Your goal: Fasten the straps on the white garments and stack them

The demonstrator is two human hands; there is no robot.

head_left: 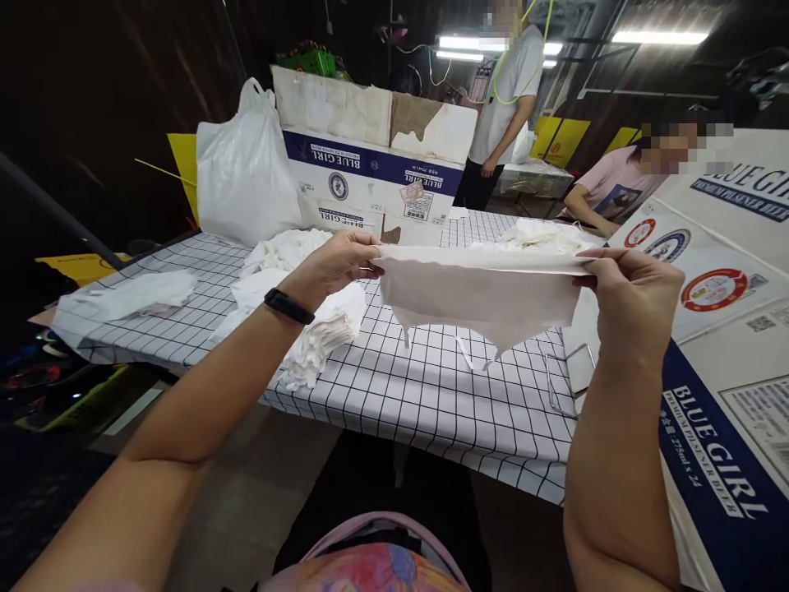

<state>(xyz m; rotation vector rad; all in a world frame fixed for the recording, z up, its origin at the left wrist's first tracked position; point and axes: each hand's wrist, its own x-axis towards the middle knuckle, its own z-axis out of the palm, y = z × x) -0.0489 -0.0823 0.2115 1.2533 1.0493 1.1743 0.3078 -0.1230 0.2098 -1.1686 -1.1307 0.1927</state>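
A white fabric piece (481, 292) is stretched sideways between my two hands above the checked tablecloth (394, 386). Its upper edge is pulled straight, while the lower edge is curved, with narrow points and a thin strip hanging down. My left hand (345, 265) pinches the left upper corner between thumb and fingers. The right upper corner is gripped by my right hand (638, 300), closed in the same way. Below and beyond my left hand lies a stack of white fabric pieces (326, 333), bunched and layered. A wire stand (564, 382) is near my right forearm.
Upright cardboard boxes stand at the back (370, 177) and close on the right (721, 329). A full white plastic bag (243, 168) sits at back left. More white cloth lies at left (141, 296) and far right (536, 236). Two other people are beyond the table.
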